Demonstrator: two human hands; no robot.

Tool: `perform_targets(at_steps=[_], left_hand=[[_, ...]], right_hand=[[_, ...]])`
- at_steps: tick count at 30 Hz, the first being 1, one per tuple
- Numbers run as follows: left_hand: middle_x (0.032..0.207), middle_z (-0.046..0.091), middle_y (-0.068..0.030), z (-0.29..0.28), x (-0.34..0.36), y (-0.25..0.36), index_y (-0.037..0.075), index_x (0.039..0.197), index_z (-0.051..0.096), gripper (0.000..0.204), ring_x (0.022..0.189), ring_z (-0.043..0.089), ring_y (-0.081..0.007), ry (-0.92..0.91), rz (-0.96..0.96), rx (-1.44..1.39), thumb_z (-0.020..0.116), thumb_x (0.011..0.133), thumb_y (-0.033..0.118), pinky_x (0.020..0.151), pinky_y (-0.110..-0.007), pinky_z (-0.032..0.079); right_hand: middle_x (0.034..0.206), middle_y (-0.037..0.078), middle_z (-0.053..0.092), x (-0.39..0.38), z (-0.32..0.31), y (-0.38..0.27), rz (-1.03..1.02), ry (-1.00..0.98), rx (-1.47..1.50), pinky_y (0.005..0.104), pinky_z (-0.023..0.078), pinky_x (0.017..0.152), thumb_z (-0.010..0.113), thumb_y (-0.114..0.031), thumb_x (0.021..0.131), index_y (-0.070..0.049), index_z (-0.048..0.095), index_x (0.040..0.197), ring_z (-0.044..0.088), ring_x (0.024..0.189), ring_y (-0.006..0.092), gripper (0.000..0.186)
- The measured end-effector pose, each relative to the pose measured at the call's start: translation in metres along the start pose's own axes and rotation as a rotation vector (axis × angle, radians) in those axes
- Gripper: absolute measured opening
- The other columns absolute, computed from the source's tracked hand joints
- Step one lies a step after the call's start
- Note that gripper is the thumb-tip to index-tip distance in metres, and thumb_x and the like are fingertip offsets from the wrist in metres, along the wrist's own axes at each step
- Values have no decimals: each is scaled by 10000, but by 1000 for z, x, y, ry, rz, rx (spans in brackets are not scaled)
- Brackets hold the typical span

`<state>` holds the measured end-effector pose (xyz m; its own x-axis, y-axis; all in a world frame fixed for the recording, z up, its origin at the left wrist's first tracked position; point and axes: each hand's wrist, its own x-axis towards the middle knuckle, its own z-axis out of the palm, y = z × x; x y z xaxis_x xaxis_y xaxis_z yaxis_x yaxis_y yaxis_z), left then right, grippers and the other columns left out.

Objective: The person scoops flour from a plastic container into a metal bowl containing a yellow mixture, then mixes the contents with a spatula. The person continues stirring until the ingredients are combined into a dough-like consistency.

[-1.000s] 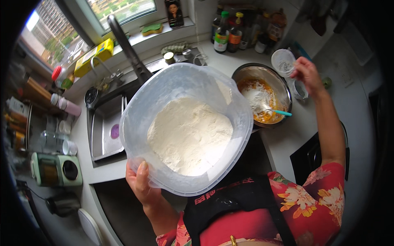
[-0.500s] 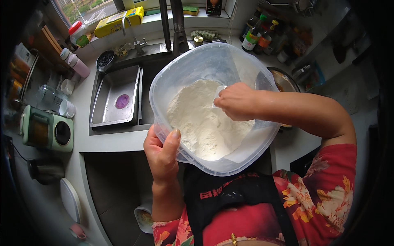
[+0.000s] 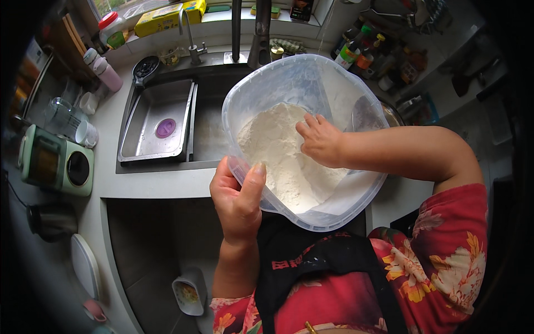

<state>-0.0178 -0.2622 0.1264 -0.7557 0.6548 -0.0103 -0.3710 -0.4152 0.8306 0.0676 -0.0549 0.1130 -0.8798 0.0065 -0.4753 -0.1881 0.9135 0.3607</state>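
Translucent plastic shows between the left hand's (image 3: 238, 201) thumb and fingers, which clasp the near-left rim of a broad tub (image 3: 295, 83). Right hand (image 3: 322, 142) reaches inside over the pale powder (image 3: 281, 153), fingers bent (whether they grasp anything, I cannot tell). Held in front of the person's black apron (image 3: 328, 259), the tub overlaps the counter edge in view and partly hides a metal bowl (image 3: 396, 115) behind its right side. Left of it sits a steel sink (image 3: 146, 119) with a purple disc (image 3: 165, 128) on its bottom. Dark sauce bottles (image 3: 349, 54) cluster beyond the tub. Farther left stand a pink bottle (image 3: 109, 76) and a green appliance (image 3: 55, 164); a yellow packet (image 3: 167, 19) lies by the window.
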Motion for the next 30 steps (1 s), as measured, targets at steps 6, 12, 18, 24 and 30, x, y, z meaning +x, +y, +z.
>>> perform_targets(at_steps=[6, 12, 18, 24, 30], left_hand=[[795, 563, -1, 2, 0, -2, 6, 920, 544, 148, 693, 476, -47, 12, 17, 15, 615, 854, 119, 647, -205, 398], [892, 615, -81, 0, -2, -7, -32, 994, 547, 251, 781, 567, -107, 30, 9, 52, 574, 837, 162, 745, -233, 448], [899, 616, -82, 2, -3, -5, -36, 1008, 543, 260, 784, 568, -109, 46, 9, 69, 568, 841, 162, 741, -229, 447], [904, 618, -82, 8, -3, -1, -39, 1030, 544, 276, 782, 571, -109, 64, 7, 55, 565, 842, 163, 740, -232, 449], [910, 619, -85, 9, -2, 0, -43, 1043, 547, 291, 789, 577, -116, 63, 12, 50, 567, 834, 159, 749, -237, 452]], right_hand=[[1122, 172, 486, 6, 9, 5, 58, -104, 274, 394, 501, 782, 619, -98, 692, -138, 731, 819, 516, 999, 367, 175], [1064, 161, 515, 4, 4, -8, -12, -195, 454, 401, 505, 717, 642, -113, 653, -148, 701, 728, 539, 950, 355, 101], [952, 150, 561, 5, -2, -15, -63, -318, 697, 407, 488, 696, 655, -127, 647, -90, 666, 692, 579, 851, 333, 59], [776, 132, 632, 7, -28, -14, -102, -416, 985, 372, 475, 679, 676, -173, 679, -39, 654, 719, 607, 790, 277, 141], [719, 50, 616, 6, -35, 1, -36, -526, 1427, 320, 448, 722, 675, -166, 728, -62, 636, 727, 577, 777, 173, 111]])
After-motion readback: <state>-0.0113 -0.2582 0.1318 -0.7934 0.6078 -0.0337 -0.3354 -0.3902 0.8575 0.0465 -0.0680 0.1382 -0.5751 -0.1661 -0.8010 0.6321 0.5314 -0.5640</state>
